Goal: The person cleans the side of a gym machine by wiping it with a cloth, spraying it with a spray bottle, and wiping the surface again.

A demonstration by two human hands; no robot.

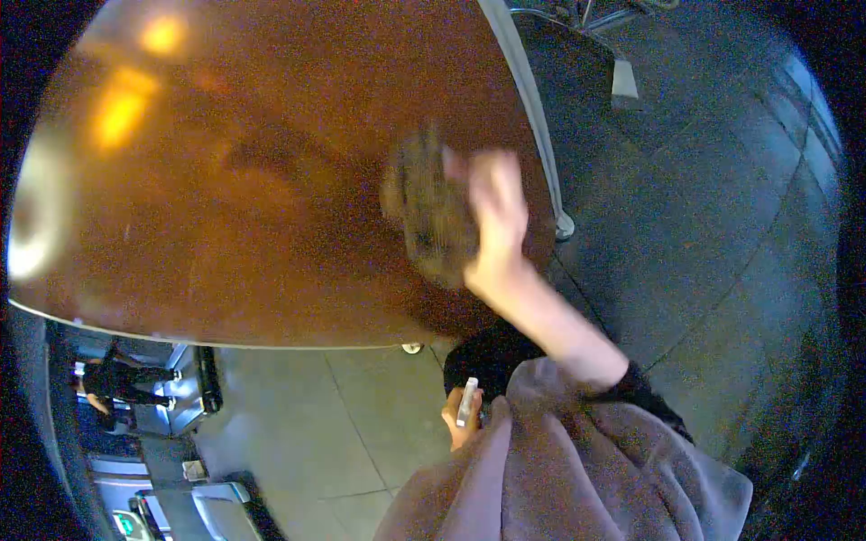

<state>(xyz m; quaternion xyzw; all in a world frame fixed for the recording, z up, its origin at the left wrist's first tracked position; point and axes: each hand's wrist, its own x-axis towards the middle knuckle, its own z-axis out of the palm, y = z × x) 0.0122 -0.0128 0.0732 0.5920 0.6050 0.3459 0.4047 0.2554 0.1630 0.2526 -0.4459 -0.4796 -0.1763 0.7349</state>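
My right fingers [505,183] are blurring beside a streaky, grey-brown, cloth-like thing [431,212] over the surface [271,270], near its right edge; I cannot tell their opening or grip. My left fingers [450,416] are wrapping round a slim, whitish object [467,402] beyond the near edge.
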